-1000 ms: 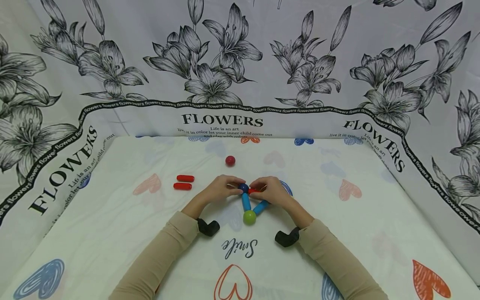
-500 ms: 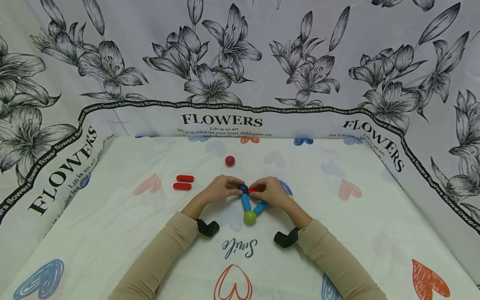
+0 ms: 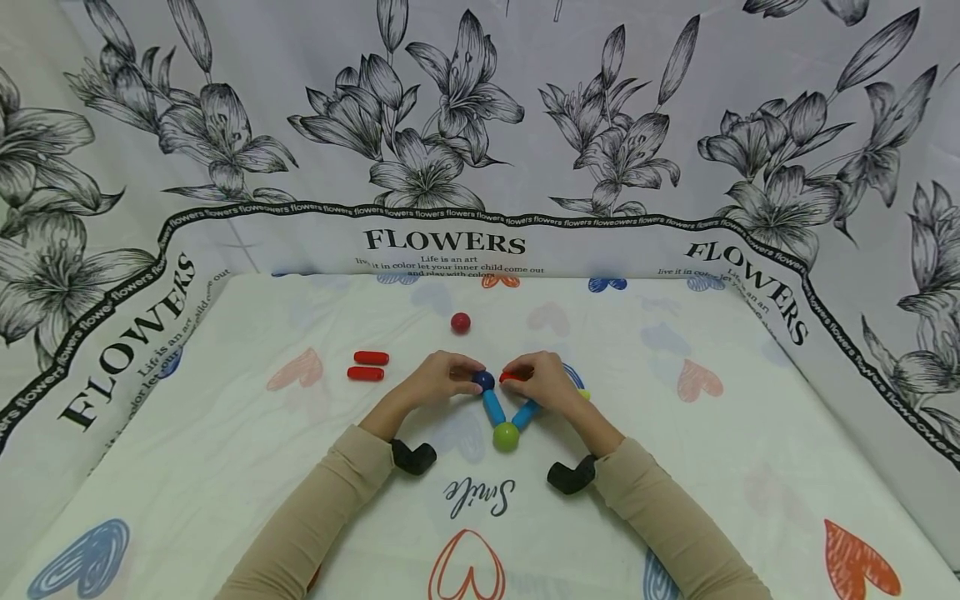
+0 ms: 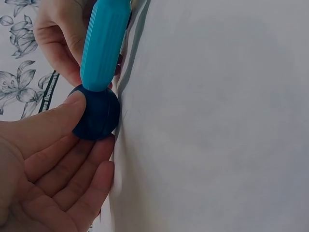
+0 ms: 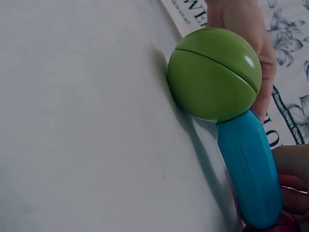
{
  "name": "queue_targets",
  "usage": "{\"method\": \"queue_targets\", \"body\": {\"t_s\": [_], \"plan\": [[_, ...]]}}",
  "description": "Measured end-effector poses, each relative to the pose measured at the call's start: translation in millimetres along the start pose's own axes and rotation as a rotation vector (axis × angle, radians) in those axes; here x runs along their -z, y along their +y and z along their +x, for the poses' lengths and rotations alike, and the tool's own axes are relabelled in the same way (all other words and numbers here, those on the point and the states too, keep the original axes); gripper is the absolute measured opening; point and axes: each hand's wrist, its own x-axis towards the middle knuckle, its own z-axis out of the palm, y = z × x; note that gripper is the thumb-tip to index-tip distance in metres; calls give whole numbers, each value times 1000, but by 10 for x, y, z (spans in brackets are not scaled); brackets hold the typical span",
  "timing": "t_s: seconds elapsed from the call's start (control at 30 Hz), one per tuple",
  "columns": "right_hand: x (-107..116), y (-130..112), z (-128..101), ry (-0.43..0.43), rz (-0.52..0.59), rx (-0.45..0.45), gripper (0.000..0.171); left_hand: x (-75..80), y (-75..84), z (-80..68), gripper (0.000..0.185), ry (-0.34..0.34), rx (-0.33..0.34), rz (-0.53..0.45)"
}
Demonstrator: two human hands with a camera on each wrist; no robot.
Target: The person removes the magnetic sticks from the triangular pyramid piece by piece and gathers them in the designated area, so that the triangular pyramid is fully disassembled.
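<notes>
My left hand (image 3: 444,377) pinches a dark blue ball (image 3: 483,381) between thumb and fingers; the left wrist view shows the same ball (image 4: 99,116) joined to a light blue rod (image 4: 104,46). That rod runs down to a green ball (image 3: 506,437), where a second light blue rod (image 3: 525,414) angles up under my right hand (image 3: 546,382). The right fingers pinch a short red rod (image 3: 511,377), its tip a small gap from the blue ball. In the right wrist view, a dark red ball (image 5: 280,225) sits at the second rod's far end, partly cut off.
Two red rods (image 3: 367,365) lie side by side to the left. A red ball (image 3: 461,322) rests farther back. Something yellow (image 3: 585,394) peeks out behind my right hand. Flower-printed cloth (image 3: 450,167) stands up behind the table.
The blue ball and the red rod, touching or nearly touching before, now have a visible gap between them. My left hand shifted slightly left with the ball; the green ball moved slightly right.
</notes>
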Motion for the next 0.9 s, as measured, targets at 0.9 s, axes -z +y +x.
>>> {"method": "queue_targets", "body": {"t_s": [0.9], "plan": [[51, -189, -164, 39, 127, 45, 22, -9, -25, 7, 37, 10, 13, -25]]}}
